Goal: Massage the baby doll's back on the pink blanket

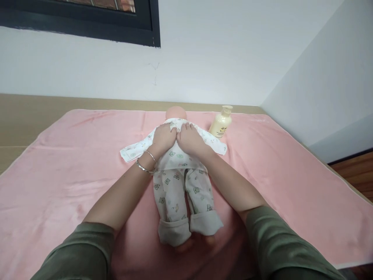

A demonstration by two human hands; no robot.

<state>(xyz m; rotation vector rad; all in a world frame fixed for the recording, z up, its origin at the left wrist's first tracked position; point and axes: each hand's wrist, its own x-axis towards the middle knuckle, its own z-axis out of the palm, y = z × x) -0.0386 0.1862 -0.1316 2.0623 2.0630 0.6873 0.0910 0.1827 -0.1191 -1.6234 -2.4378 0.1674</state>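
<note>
A baby doll (176, 112) lies with its bald head away from me and its feet toward me; I cannot tell whether its face is up or down. It wears a white printed baby shirt (180, 158) and matching baby trousers (172, 194) with rolled cuffs. Near the neck, my left hand (163, 138), with a silver bangle at the wrist, is closed on the shirt's fabric. My right hand (190, 139) touches it side by side, its fingers also bent into the shirt. Both sets of fingertips are partly hidden. The sleeves lie spread out to either side.
Right of the doll's head stands a cream pump bottle (220, 123). A pink blanket (87, 167) covers most of the wooden surface (23, 116) under it. Behind rises a white wall (204, 58) with a dark window frame (116, 27) at upper left.
</note>
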